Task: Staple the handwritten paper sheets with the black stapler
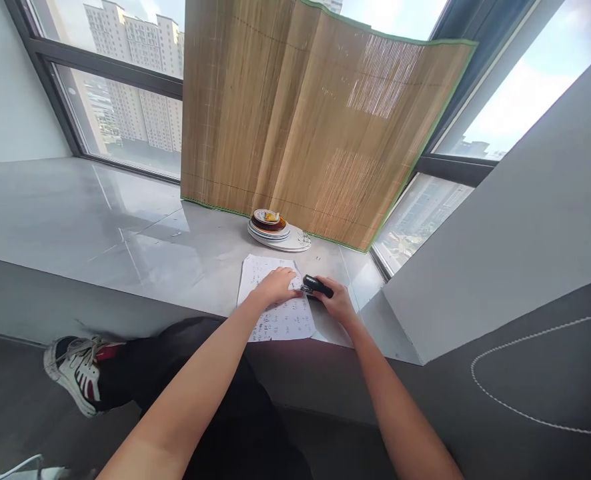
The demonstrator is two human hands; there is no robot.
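Note:
Sheets of paper with handwriting (285,323) lie on the pale tiled window ledge, reaching its front edge. My left hand (277,285) rests flat on the paper, thumb and fingers apart, pointing to the right edge. A black stapler (318,287) is in my right hand (339,304), with the fingers wrapped round its back end. Its front end meets the right edge of the paper, close to my left fingertips. Whether the paper is between the stapler's jaws I cannot tell. Small staple-like bits (318,257) lie on the ledge beyond the stapler.
A stack of plates (268,230) stands behind the paper, its lower plate sticking out to the right. Behind it a bamboo blind (295,127) leans against the windows. A slanting wall (500,233) bounds the ledge at right, and a beaded cord (475,373) hangs there.

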